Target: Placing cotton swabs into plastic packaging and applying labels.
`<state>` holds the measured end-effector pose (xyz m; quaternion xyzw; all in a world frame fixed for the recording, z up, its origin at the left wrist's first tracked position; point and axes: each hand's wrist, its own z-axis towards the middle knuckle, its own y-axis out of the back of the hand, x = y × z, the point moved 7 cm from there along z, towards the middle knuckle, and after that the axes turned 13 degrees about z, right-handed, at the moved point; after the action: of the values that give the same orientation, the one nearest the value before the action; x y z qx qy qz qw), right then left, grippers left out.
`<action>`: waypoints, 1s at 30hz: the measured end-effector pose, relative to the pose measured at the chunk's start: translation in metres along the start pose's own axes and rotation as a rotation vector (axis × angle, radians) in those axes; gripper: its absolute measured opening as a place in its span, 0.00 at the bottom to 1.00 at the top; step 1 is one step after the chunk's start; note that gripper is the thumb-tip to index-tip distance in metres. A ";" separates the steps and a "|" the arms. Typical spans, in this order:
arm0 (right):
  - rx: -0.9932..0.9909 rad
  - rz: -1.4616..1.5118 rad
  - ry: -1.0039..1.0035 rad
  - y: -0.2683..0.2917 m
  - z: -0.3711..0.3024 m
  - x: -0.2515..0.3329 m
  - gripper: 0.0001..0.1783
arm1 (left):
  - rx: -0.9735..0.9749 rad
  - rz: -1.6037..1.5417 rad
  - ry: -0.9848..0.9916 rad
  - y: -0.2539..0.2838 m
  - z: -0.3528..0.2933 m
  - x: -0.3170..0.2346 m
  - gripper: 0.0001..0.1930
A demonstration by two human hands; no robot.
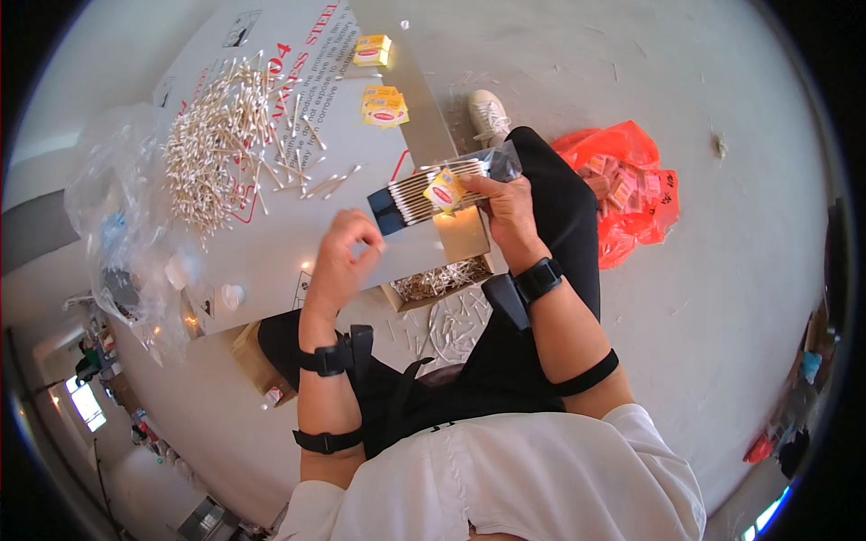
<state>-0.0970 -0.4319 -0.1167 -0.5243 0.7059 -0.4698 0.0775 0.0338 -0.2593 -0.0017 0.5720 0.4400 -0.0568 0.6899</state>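
Note:
My right hand (510, 206) grips a flat clear bag of cotton swabs (417, 204) by its right part, thumb on top. The swabs lie side by side in a row. A small yellow and white label card (444, 190) rests over them near my thumb, and the bag's left end (386, 212) is dark blue. My left hand (341, 257) hovers near that blue end, above the table edge, apart from the bag. Its fingers are loosely curled, the thumb stands away from them, and I see nothing in it. Slight motion blur softens this hand.
Loose cotton swabs (216, 144) are heaped on the table (298, 230), with yellow cards (385, 106) and a yellow card stack (372, 50) at its far edge. Below sits a cardboard box of swabs (442, 279). A red bag of pink packets (622, 189) lies right; clear plastic (126, 216) hangs left.

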 end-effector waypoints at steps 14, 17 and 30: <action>-0.030 -0.056 -0.015 -0.002 -0.004 0.002 0.10 | -0.297 0.455 0.457 0.046 0.013 0.096 0.03; -0.036 -0.055 -0.018 0.001 -0.003 0.004 0.09 | -0.293 0.374 0.483 0.038 0.014 0.098 0.04; -0.036 -0.033 -0.012 0.004 0.000 0.002 0.10 | -0.139 0.428 -0.024 0.003 0.040 0.012 0.07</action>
<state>-0.1005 -0.4333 -0.1191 -0.5401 0.7049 -0.4552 0.0646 0.0650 -0.2862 -0.0091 0.6024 0.3032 0.1144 0.7294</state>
